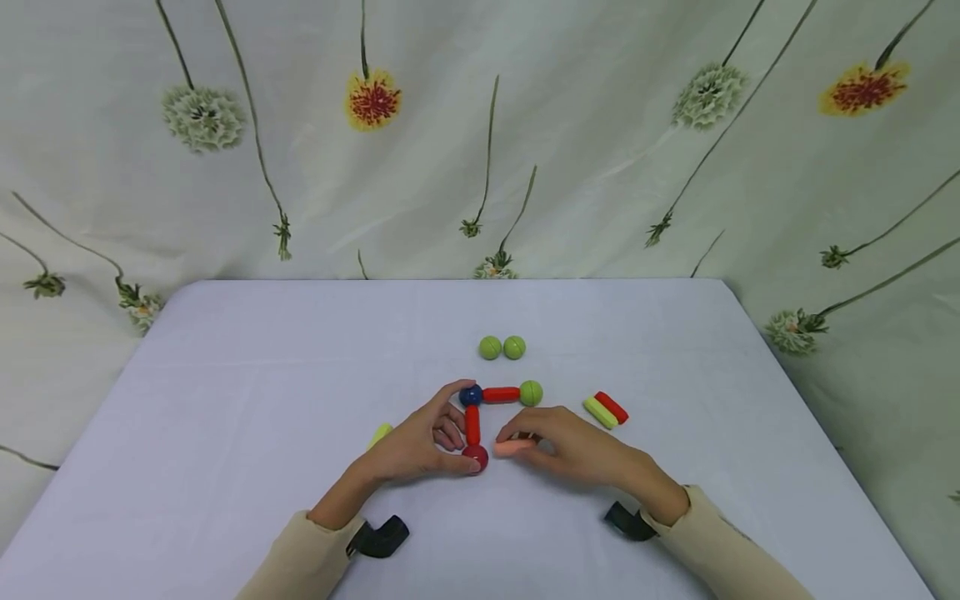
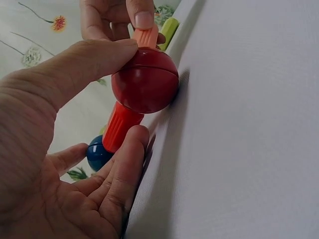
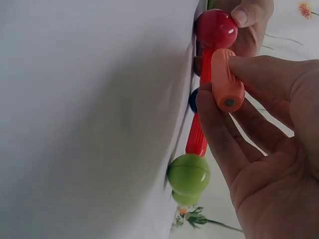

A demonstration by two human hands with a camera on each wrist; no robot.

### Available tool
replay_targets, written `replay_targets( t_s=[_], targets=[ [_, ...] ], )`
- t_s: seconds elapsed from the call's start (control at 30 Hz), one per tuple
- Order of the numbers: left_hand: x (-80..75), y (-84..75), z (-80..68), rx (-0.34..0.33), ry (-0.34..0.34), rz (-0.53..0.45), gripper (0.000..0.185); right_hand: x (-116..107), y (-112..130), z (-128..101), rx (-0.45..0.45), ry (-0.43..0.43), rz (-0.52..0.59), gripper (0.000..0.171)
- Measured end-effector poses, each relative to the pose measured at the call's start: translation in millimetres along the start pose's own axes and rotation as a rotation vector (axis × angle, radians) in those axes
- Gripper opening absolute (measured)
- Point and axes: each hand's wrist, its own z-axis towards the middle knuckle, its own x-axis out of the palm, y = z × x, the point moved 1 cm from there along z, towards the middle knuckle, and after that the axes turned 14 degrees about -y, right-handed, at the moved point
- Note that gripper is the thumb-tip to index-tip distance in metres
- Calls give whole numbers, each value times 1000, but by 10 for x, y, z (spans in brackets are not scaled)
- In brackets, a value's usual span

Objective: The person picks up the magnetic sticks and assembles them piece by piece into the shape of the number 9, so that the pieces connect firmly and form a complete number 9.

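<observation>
My left hand (image 1: 412,446) spans one side of an L-shaped toy, thumb on the red ball (image 1: 480,453) and index finger at the blue ball (image 1: 472,396). A red stick (image 1: 472,425) joins these two balls. From the blue ball, another red stick (image 1: 501,394) runs right to a green ball (image 1: 531,392). Between thumb and fingers, my right hand (image 1: 577,446) pinches an orange stick (image 3: 222,74) just right of the red ball. A grey metal disc (image 3: 229,102) shows in its end. Whether the orange stick touches the red ball is unclear.
Beyond the toy lie two more green balls (image 1: 490,347). To the right, a yellow-green stick (image 1: 600,412) rests beside a red stick (image 1: 613,407). Another yellow-green stick (image 1: 380,434) is partly hidden behind my left hand. A white cloth (image 1: 262,375) covers the table.
</observation>
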Motion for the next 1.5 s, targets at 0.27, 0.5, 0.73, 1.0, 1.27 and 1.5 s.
replay_targets(
  t_s=[0.27, 0.5, 0.73, 1.0, 1.27, 1.5],
  targets=[
    [-1, 39, 9, 6, 4, -3, 92, 26, 84, 54, -2, 17, 13, 24],
    [4, 32, 6, 5, 6, -3, 92, 9, 95, 48, 18, 23, -8, 24],
    [4, 18, -3, 5, 6, 4, 91, -10, 37, 18, 34, 24, -49, 23],
    [-3, 22, 4, 12, 5, 5, 92, -9, 45, 31, 35, 50, -21, 21],
    [-22, -36, -21, 58, 17, 1, 81, -5, 42, 38, 32, 46, -26, 21],
    [5, 3, -42, 172, 77, 106, 49, -3, 39, 37, 44, 46, -18, 22]
  ],
)
